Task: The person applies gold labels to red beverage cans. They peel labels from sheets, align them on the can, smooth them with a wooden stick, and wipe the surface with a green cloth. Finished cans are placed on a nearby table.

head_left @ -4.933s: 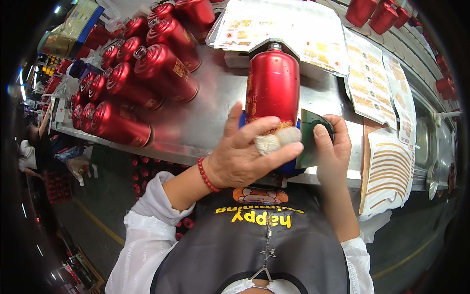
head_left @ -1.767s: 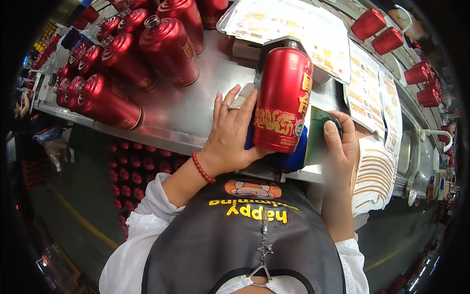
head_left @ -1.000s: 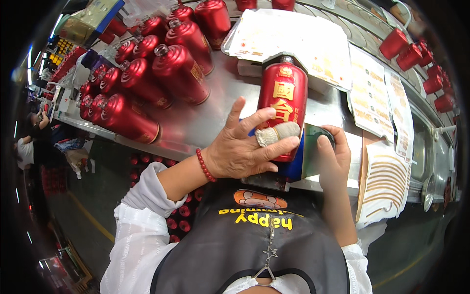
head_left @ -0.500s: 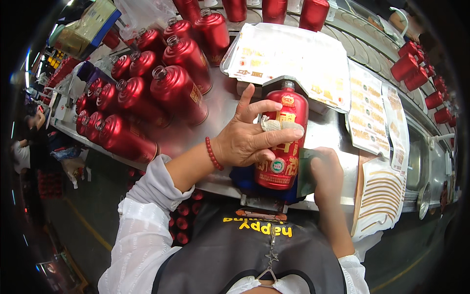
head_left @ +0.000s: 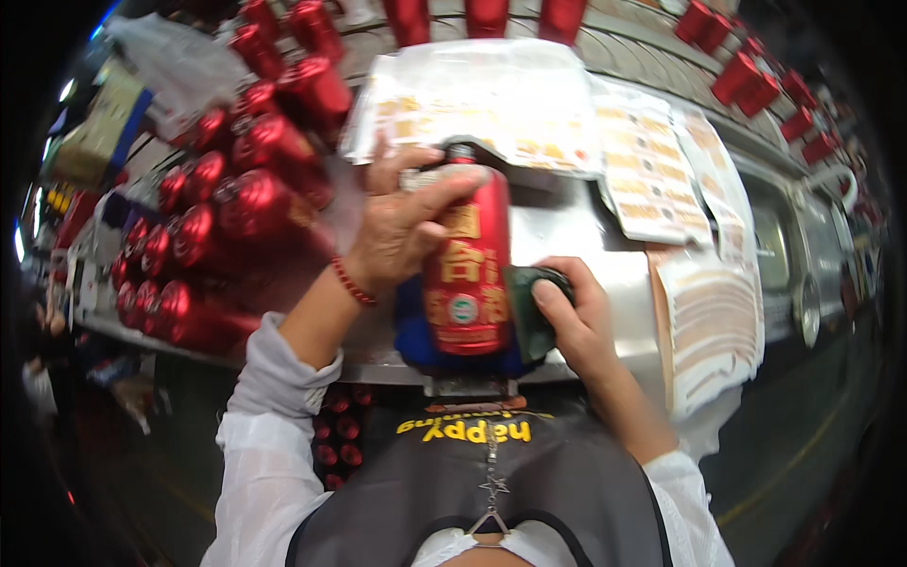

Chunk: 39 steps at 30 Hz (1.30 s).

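Note:
A red bottle (head_left: 468,283) with gold lettering and a small green and white emblem lies on a blue support (head_left: 411,340), neck pointing away from me. My left hand (head_left: 402,217) grips its upper end, the fingers bent across the shoulder near the neck. Pale wrappings cover part of those fingers. In my right hand (head_left: 578,317) is a dark green flat scraper (head_left: 529,317), closed between thumb and fingers. The scraper's edge is at the bottle's right side; whether it presses on the bottle I cannot tell.
Several red bottles (head_left: 265,213) crowd the metal table (head_left: 614,283) at left. White sheets of gold stickers (head_left: 482,90) lie beyond my bottle, with more sticker sheets (head_left: 647,175) to the right. A sheet of curved strips (head_left: 713,331) overhangs the near right edge. Behind runs a conveyor (head_left: 619,47).
My left hand has moved up the bottle toward the neck and bent its fingers. My right hand has turned, bringing the green scraper into plainer view. The whole view has shifted.

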### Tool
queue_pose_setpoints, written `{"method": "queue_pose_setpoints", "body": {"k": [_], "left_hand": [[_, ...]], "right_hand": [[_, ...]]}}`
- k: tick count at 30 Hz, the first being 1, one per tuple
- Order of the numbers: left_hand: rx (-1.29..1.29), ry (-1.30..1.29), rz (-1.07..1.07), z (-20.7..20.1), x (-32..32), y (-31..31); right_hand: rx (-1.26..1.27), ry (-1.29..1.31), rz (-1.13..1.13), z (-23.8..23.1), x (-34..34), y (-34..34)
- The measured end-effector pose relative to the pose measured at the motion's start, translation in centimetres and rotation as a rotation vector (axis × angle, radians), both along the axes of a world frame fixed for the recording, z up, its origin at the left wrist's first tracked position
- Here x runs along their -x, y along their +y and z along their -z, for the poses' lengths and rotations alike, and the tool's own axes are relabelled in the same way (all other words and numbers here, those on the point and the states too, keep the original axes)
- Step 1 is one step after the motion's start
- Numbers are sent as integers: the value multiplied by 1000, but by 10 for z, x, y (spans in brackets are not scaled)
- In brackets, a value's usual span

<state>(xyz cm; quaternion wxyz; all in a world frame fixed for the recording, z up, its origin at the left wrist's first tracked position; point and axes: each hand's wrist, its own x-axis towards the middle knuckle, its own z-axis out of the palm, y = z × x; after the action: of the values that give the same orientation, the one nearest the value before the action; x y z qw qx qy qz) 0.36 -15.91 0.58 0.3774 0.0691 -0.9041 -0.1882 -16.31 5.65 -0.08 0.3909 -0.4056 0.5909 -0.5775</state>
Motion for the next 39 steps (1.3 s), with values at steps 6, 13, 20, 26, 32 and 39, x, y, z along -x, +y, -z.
{"method": "queue_pose_setpoints", "body": {"k": [6, 13, 20, 26, 32, 39], "left_hand": [[57, -31, -107, 11, -24, 38], [12, 25, -200, 33, -46, 92], [34, 52, -311, 41, -58, 133], [-30, 49, -268, 32, -46, 145], [-74, 138, -224, 29, -41, 148], [-153, 50, 1, -28, 11, 182]], "right_hand": [[191, 379, -14, -22, 39, 36], [-143, 1116, 306, -19, 189, 153], [-405, 1118, 264, -6, 209, 243], [-292, 1223, 387, 25, 174, 261], [-179, 1292, 445, 24, 173, 253], [-111, 1195, 359, -32, 156, 220]]}}
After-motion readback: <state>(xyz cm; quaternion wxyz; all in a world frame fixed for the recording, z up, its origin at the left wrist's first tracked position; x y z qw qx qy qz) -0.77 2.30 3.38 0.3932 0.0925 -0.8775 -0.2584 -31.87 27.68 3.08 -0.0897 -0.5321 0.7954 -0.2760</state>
